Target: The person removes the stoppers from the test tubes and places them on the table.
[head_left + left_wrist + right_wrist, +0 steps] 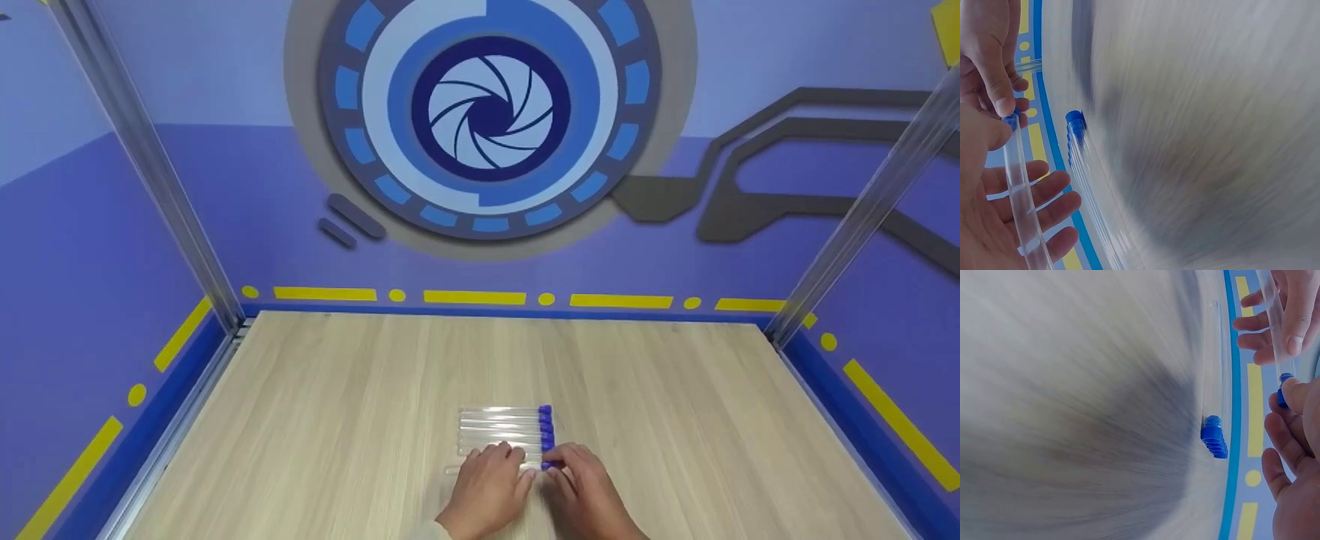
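Since it is gripped at two spots, the clear tube lies crosswise at lower centre of the head view, blue cap to the right, far end poking out left past the fingers. Left hand holds the tube's body, thumb on one side, fingers fairly straight on the other; probably steadies it against rolling. Right hand pinches the cap between thumb and fingers, likely because that gives firm control of that end. Can't tell if the held tube touches the table.

Just above the hands in the head view: row of capped tubes, lying flat, parallel, close together. Their blue caps all face right, same way as the held one, presumably so the ends line up. Exact count unclear, left hand covers the lower part.

Wood-look tabletop fills the lower half of the frame. Beyond it, back wall with a round aperture graphic at top centre and yellow dashes along the bottom edge. Metal posts stand at left and right corners, apparently framing the booth.
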### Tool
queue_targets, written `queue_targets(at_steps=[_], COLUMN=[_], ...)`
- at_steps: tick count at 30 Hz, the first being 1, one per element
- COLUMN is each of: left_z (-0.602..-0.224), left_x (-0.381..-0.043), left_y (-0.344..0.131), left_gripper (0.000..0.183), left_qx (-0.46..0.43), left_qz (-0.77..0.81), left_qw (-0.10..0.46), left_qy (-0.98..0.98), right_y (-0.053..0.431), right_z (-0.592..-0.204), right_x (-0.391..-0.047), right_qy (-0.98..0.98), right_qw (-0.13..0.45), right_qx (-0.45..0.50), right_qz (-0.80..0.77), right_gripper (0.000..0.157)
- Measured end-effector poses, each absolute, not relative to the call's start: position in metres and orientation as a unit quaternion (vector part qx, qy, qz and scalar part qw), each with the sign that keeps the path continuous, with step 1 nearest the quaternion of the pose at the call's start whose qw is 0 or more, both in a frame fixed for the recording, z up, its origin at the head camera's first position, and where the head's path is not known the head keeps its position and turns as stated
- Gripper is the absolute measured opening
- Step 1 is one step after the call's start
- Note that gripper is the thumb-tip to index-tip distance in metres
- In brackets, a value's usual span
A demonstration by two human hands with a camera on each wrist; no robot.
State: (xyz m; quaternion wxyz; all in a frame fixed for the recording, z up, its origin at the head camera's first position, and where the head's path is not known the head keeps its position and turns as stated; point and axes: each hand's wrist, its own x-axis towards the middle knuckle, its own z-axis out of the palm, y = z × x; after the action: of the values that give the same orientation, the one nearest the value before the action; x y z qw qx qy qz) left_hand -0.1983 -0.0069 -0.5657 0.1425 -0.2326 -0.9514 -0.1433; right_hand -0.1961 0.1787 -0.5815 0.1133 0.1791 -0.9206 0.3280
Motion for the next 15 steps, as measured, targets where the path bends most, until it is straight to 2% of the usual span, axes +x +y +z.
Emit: queue_targets(at_steps=[5, 9, 15], left_z=[-0.5652, -0.5666, -0.5673], left_x=[-0.1983, -0.1984, -0.1994], left_y=[-0.0064, -0.0062, -0.0056], left_gripper=[0.023, 0.021, 0.021], left_qx=[-0.235, -0.235, -0.224], left_qz=[-0.140, -0.138, -0.144], left_qw=[0.151, 0.173, 0.159], left_qy=[-0.950, -0.947, -0.951], right_y=[0.1773, 0.1770, 0.1783], right_z=[-0.5775, -0.5775, -0.5788], right_x=[-0.1958, -0.1959, -0.1976], right_qy=[-0.924, -0.919, -0.910], right_qw=[0.100, 0.114, 0.123], right_qx=[0.154, 0.152, 0.168], right_qz=[0.335, 0.344, 0.360], right_gripper=[0.017, 0.020, 0.020])
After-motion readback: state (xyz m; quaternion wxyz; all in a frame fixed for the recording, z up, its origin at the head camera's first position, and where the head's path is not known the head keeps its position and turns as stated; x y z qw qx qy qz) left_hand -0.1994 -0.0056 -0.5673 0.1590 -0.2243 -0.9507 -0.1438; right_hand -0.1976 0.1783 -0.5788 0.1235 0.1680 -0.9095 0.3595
